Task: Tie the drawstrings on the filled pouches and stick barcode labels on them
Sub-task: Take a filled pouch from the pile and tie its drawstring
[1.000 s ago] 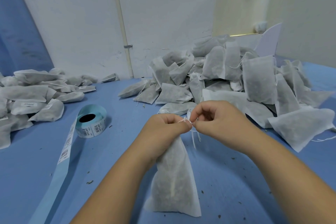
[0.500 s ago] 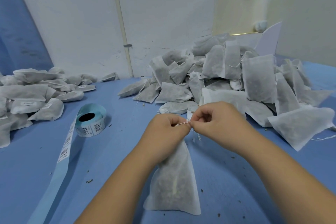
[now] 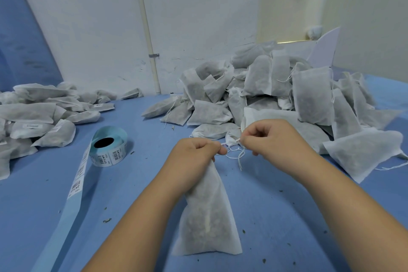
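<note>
A filled white pouch (image 3: 207, 225) stands upright on the blue table (image 3: 276, 216) in front of me. My left hand (image 3: 194, 161) grips its gathered neck and pinches one end of the white drawstring (image 3: 234, 152). My right hand (image 3: 273, 141) pinches the other end, a little to the right, with the string stretched between both hands and loose ends hanging below. A roll of barcode labels (image 3: 109, 147) lies to the left, its blue strip (image 3: 72, 194) trailing toward me.
A big heap of filled pouches (image 3: 287, 95) with loose strings sits behind and right of my hands. A pile of labelled pouches (image 3: 37, 119) lies at the far left. A white wall with a pipe (image 3: 148, 35) backs the table. Dark crumbs dot the surface.
My hands have drawn apart, the right one moving right, pulling the drawstring taut between them. The pouch stays upright in the same spot.
</note>
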`<state>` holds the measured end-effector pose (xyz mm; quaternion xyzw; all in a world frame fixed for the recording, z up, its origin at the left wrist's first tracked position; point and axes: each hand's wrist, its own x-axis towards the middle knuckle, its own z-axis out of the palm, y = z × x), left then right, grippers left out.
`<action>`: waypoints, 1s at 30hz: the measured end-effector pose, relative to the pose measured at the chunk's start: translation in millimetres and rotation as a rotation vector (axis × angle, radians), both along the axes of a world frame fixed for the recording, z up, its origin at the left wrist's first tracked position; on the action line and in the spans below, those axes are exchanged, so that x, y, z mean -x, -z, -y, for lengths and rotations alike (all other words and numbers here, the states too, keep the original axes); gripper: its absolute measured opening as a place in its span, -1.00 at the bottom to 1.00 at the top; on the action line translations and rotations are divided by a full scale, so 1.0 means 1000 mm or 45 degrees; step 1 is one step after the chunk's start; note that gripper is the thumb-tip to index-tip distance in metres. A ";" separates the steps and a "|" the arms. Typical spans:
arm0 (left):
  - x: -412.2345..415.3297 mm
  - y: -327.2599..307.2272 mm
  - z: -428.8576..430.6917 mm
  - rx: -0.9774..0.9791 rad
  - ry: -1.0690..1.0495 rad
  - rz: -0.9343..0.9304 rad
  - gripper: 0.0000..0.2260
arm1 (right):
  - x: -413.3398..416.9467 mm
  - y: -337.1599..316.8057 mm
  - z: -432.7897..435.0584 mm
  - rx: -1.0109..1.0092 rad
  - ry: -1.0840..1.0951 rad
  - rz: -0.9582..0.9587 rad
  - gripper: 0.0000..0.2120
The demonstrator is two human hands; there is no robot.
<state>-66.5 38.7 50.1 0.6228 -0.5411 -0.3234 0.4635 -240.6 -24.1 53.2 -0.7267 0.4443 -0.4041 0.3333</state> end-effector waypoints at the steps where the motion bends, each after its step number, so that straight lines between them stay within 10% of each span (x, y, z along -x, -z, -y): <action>1: -0.003 0.001 0.001 -0.020 -0.033 -0.004 -0.73 | 0.003 0.000 0.002 0.001 0.022 0.002 -0.80; 22: -0.038 0.010 0.001 -0.489 0.522 -0.272 -0.92 | 0.014 0.002 0.012 0.037 0.245 0.139 -0.83; 30: -0.035 0.019 0.009 -0.314 0.096 -0.205 -0.84 | 0.004 -0.006 -0.001 0.140 0.135 0.193 -0.84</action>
